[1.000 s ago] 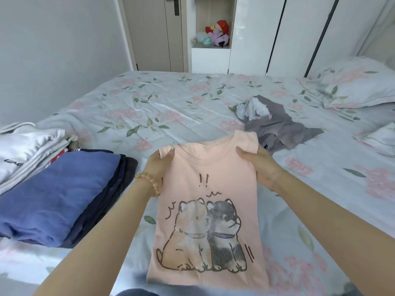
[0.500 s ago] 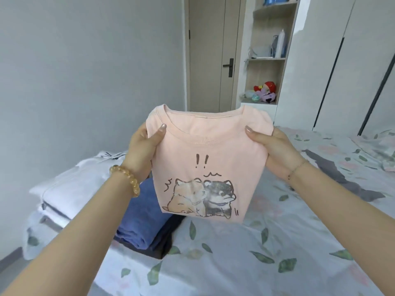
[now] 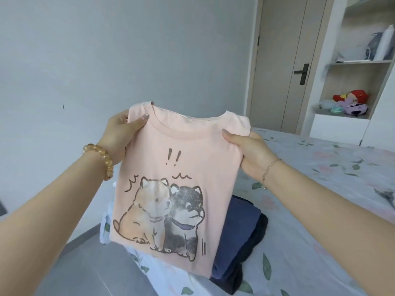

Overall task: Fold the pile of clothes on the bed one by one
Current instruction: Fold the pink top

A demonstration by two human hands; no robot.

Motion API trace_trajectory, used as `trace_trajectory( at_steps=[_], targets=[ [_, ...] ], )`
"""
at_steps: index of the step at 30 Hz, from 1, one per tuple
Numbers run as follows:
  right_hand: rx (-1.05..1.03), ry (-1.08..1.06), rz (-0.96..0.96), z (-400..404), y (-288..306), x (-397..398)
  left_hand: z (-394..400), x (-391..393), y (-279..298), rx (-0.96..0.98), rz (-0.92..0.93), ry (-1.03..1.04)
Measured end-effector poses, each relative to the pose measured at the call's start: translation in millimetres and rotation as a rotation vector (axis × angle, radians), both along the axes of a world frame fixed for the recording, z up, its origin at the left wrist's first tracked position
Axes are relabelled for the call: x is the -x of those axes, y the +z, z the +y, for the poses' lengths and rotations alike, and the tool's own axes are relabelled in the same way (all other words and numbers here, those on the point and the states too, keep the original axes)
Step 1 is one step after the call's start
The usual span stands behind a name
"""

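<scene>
Pink tee (image 3: 179, 189), sides folded in, hangs in the air over the bed's (image 3: 320, 231) left edge, above a blue stack (image 3: 237, 233). Left hand (image 3: 119, 135) pinches the left shoulder, thumb in front, fingers curled behind. Right hand (image 3: 250, 150) pinches the right shoulder likewise. Judged: light, limp knit; it droops and the folds will slip if the grip loosens. Best hold: both shoulder corners, through all layers. Support the hem when lowering.
</scene>
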State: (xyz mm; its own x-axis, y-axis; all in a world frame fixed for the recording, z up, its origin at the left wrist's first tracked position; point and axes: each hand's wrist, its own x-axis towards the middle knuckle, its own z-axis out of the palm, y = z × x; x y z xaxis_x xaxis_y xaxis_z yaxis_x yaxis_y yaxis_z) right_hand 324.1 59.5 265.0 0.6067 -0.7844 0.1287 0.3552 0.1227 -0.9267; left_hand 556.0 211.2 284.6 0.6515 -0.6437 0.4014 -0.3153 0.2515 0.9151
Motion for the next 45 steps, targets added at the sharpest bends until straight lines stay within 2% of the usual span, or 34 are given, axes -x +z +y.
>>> trace_trajectory(
  at_steps=[4,7,12,14,17,19,23,27,31,34,36,39,41,45],
  targets=[
    [-0.042,0.069,0.053,-9.6,-35.1,-60.0,-6.2,-52.4,-9.1,-0.063,-0.084,0.086],
    [-0.077,0.064,0.012,-26.1,-56.3,-96.2,-37.7,-83.3,-7.2,-0.089,-0.170,0.132],
    [-0.121,-0.092,-0.003,-89.0,-89.4,-139.4,-135.3,-128.5,-34.7,-0.209,-0.348,0.206],
    [-0.110,-0.152,0.102,-115.8,-115.2,-152.4,-176.3,-146.5,-71.6,-0.385,-0.419,0.253],
    [-0.245,-0.079,0.271,-139.5,-176.1,-161.7,-202.6,-167.7,-154.1,-0.899,-0.460,0.288],
    [-0.268,-0.058,0.270,-142.7,-206.5,-161.9,-193.0,-170.4,-187.5,-1.034,-0.459,0.229],
    [-0.271,-0.114,0.164,-129.5,-219.7,-161.2,-144.2,-169.9,-184.6,-0.945,-0.390,0.185],
    [-0.321,-0.266,0.096,-103.4,-219.4,-164.8,-78.3,-174.2,-177.7,-1.051,-0.357,0.248],
    [-0.361,-0.182,0.271,-80.6,-210.5,-171.5,-26.5,-179.0,-184.9,-1.203,-0.284,0.498],
    [-0.224,-0.188,0.397,-79.7,-203.5,-171.1,-19.3,-175.6,-190.2,-1.105,-0.152,0.419],
    [-0.105,-0.216,0.397,-83.1,-198.6,-167.1,-22.2,-168.6,-191.7,-1.077,-0.218,0.415],
    [0.014,-0.207,0.384,-89.9,-193.9,-162.6,-28.0,-162.8,-185.2,-1.092,-0.449,0.500],
    [-0.042,-0.159,0.323,-93.1,-187.7,-163.4,-31.9,-164.2,-173.8,-1.002,-0.515,0.556],
    [-0.344,-0.031,0.052,-96.5,-166.3,-174.3,-43.4,-180.5,-133.0,-0.724,-0.627,0.666]
  ],
)
